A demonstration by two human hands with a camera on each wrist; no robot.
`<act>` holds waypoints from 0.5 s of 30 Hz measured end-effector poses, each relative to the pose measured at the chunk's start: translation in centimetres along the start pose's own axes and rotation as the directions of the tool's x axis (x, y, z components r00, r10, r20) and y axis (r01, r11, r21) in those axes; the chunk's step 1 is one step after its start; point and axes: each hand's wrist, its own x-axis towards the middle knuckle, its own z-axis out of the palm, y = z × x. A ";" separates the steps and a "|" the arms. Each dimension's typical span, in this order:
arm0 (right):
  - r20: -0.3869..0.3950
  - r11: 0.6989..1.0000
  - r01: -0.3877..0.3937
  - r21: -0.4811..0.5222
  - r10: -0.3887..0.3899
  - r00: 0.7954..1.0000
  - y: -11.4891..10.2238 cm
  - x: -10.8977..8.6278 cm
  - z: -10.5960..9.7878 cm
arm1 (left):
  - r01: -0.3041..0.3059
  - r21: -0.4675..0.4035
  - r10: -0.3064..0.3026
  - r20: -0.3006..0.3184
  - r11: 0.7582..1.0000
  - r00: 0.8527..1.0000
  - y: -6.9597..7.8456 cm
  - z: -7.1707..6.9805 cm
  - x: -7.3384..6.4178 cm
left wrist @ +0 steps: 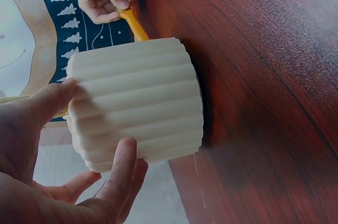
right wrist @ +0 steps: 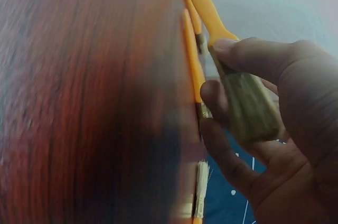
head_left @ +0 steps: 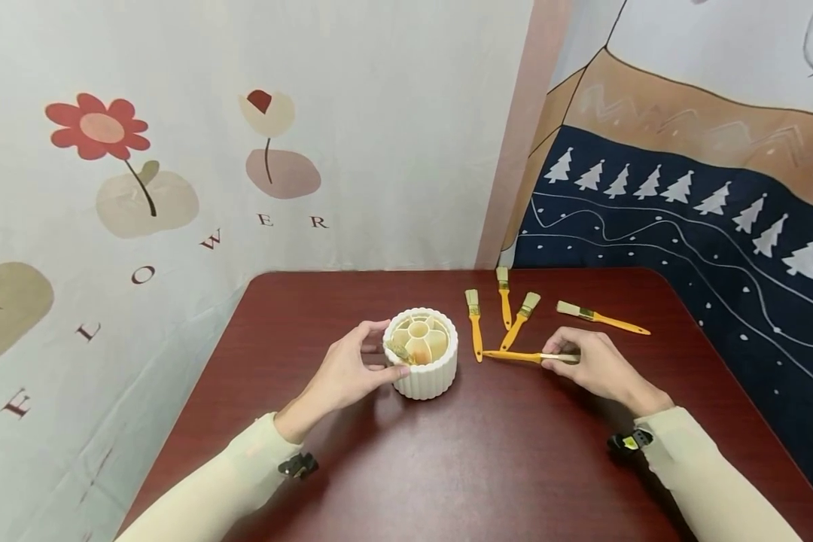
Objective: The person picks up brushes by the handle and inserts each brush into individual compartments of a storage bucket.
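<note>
A white ribbed round holder [head_left: 425, 382] with inner compartments stands on the table, and a brush [head_left: 400, 351] leans in its near left part. My left hand [head_left: 352, 369] holds the holder from the left, thumb on the near side of the rim and fingers at the far left. In the left wrist view its fingertips [left wrist: 125, 150] rest against the ribbed wall. To the right, my right hand [head_left: 592, 369] pinches a paintbrush [head_left: 515, 356] near its ferrule, yellow handle pointing left toward the holder. In the right wrist view the bristles [right wrist: 251, 108] hang below the thumb.
Several other yellow-handled paintbrushes lie beyond my right hand, among them an upright-pointing one [head_left: 475, 327] and one lying sideways [head_left: 610, 320] at the right. The dark red table [head_left: 440, 467] meets printed cloth backdrops [head_left: 393, 135] behind and at the right.
</note>
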 end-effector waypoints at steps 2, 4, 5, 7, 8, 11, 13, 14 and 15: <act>-0.030 1.000 -0.007 0.021 0.007 1.000 -0.4 0.0 0.1 | 0.003 -0.003 -0.003 0.003 1.000 1.000 -0.2 0.0 0.1; -0.059 0.999 -0.010 0.040 0.012 0.998 -0.8 0.0 0.2 | 0.002 -0.005 -0.002 0.004 1.000 1.000 -0.3 0.0 0.1; -0.073 0.999 -0.013 0.050 0.016 0.997 -1.0 0.1 0.2 | 0.000 -0.005 0.000 0.006 1.000 1.000 -0.3 0.0 0.2; -0.102 0.998 -0.013 0.061 0.019 0.995 -1.5 0.2 0.3 | -0.003 -0.004 0.003 0.006 1.000 1.000 -0.3 -0.1 0.3; -0.113 0.997 -0.013 0.070 0.021 0.993 -1.7 0.3 0.3 | -0.004 -0.005 0.004 0.007 1.000 1.000 -0.3 -0.1 0.3; -0.158 0.997 -0.005 0.076 0.017 0.987 -2.4 0.5 0.3 | -0.008 -0.002 0.008 0.010 1.000 1.000 -0.3 -0.2 0.4; -0.190 0.997 0.001 0.071 0.012 0.982 -2.8 0.6 0.2 | -0.006 -0.003 0.006 0.015 1.000 1.000 -0.2 -0.3 0.5; -0.205 0.998 0.003 0.067 0.011 0.979 -3.0 0.6 0.2 | -0.004 -0.005 0.004 0.018 1.000 1.000 -0.1 -0.3 0.5; -0.222 0.998 0.005 0.063 0.009 0.975 -3.2 0.6 0.2 | -0.003 -0.006 0.004 0.019 1.000 1.000 -0.1 -0.4 0.5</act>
